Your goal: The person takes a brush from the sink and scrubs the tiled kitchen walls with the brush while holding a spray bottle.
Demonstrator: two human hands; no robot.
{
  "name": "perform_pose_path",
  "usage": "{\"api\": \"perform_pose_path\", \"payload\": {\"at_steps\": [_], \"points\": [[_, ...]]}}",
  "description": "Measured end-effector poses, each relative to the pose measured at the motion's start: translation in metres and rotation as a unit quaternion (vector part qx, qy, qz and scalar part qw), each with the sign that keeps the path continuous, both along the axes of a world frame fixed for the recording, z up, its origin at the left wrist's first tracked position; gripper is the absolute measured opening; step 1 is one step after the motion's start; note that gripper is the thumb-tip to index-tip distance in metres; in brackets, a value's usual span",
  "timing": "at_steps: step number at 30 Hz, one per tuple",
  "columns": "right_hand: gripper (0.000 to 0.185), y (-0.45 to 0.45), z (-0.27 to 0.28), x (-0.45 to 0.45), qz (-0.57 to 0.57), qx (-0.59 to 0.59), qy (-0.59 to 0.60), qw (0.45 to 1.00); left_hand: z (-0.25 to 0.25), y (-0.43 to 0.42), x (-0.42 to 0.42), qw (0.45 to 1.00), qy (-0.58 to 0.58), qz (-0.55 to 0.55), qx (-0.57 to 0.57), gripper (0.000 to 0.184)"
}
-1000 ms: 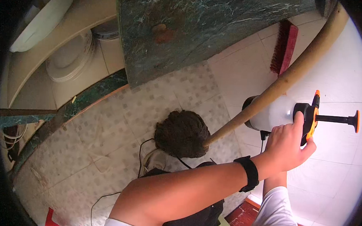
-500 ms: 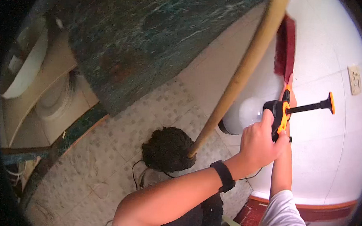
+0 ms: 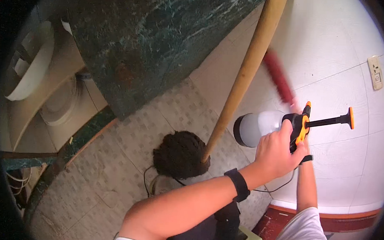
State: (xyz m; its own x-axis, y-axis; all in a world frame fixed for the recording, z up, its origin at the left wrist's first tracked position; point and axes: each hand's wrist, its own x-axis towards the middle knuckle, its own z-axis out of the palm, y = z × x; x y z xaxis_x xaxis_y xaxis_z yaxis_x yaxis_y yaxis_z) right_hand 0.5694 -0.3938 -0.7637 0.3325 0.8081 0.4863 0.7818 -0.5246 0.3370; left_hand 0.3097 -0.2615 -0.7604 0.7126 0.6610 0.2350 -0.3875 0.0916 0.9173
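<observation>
My left hand (image 3: pixel 276 151) is wrapped round the neck of a pump spray bottle (image 3: pixel 269 125), which has a translucent body, a black base and a black-and-orange head. The bottle lies on its side in the air, its pump plunger pointing right. Behind it, my right hand (image 3: pixel 296 107) is largely hidden. That hand grips the lower end of a red brush (image 3: pixel 278 76), blurred by motion and tilted up to the left in front of the white wall (image 3: pixel 334 100). Whether the bristles touch the wall, I cannot tell.
A long wooden pole (image 3: pixel 245 81) runs down to a dark mop head (image 3: pixel 182 156) on the tiled floor (image 3: pixel 108 176). A dark green marble slab (image 3: pixel 161 45) fills the upper left. Shelves (image 3: pixel 50 135) with bowls stand at left. A socket (image 3: pixel 375 73) is on the wall.
The red brush has swung left from nearly upright to a slant, with my right hand moving along. My left hand keeps the spray bottle in about the same place.
</observation>
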Motion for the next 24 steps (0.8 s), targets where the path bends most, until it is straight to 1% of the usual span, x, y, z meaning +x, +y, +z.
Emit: {"api": "perform_pose_path", "payload": {"at_steps": [2, 4, 5, 6, 7, 9, 10, 11, 12, 14, 15, 16, 22, 24], "points": [[0.045, 0.030, 0.032, -0.002, 0.052, 0.098, 0.003, 0.994, -0.001, -0.004, 0.004, 1.000, -0.009, 0.016, -0.002, 0.029], [0.049, 0.055, 0.034, -0.021, -0.035, 0.223, 0.119, 0.967, -0.002, -0.006, 0.002, 1.000, -0.010, 0.009, -0.006, 0.028], [0.045, 0.061, 0.014, -0.018, -0.017, 0.236, 0.102, 0.966, -0.003, -0.007, 0.004, 1.000, -0.011, 0.012, -0.012, 0.028], [0.042, 0.075, -0.012, -0.035, 0.010, 0.213, -0.044, 0.976, -0.004, -0.008, 0.006, 1.000, -0.004, 0.022, -0.004, 0.029], [0.042, 0.078, -0.041, -0.041, 0.023, 0.183, -0.076, 0.980, -0.005, -0.008, 0.007, 1.000, -0.003, 0.028, 0.007, 0.030], [0.042, 0.058, -0.109, -0.042, -0.002, 0.057, -0.018, 0.998, -0.006, -0.006, 0.005, 0.999, 0.012, 0.030, 0.018, 0.031], [0.042, 0.042, -0.138, -0.041, -0.022, -0.007, 0.012, 1.000, -0.006, -0.005, 0.004, 0.999, -0.001, 0.037, 0.012, 0.031], [0.041, 0.030, -0.151, -0.048, -0.040, -0.057, 0.038, 0.997, -0.006, -0.005, 0.003, 0.999, 0.001, 0.034, 0.006, 0.030], [0.041, -0.001, -0.177, -0.038, -0.053, -0.097, 0.063, 0.992, -0.006, -0.004, 0.002, 1.000, 0.005, 0.027, 0.004, 0.030], [0.041, -0.022, -0.183, -0.041, -0.070, -0.133, 0.095, 0.984, -0.005, 0.002, -0.003, 0.999, -0.017, -0.008, -0.033, 0.029], [0.041, -0.043, -0.193, -0.035, -0.074, -0.141, 0.102, 0.982, -0.002, 0.001, -0.008, 0.999, -0.001, -0.020, -0.031, 0.031], [0.041, -0.043, -0.188, -0.041, -0.074, -0.146, 0.108, 0.981, -0.001, 0.000, -0.008, 0.999, 0.014, -0.025, -0.024, 0.032], [0.040, -0.049, -0.188, -0.039, -0.077, -0.154, 0.125, 0.977, 0.002, -0.004, -0.022, 1.000, 0.022, 0.006, -0.009, 0.034], [0.040, -0.053, -0.190, -0.040, -0.077, -0.153, 0.128, 0.977, 0.002, -0.008, -0.027, 0.999, 0.023, 0.049, -0.002, 0.034]]}}
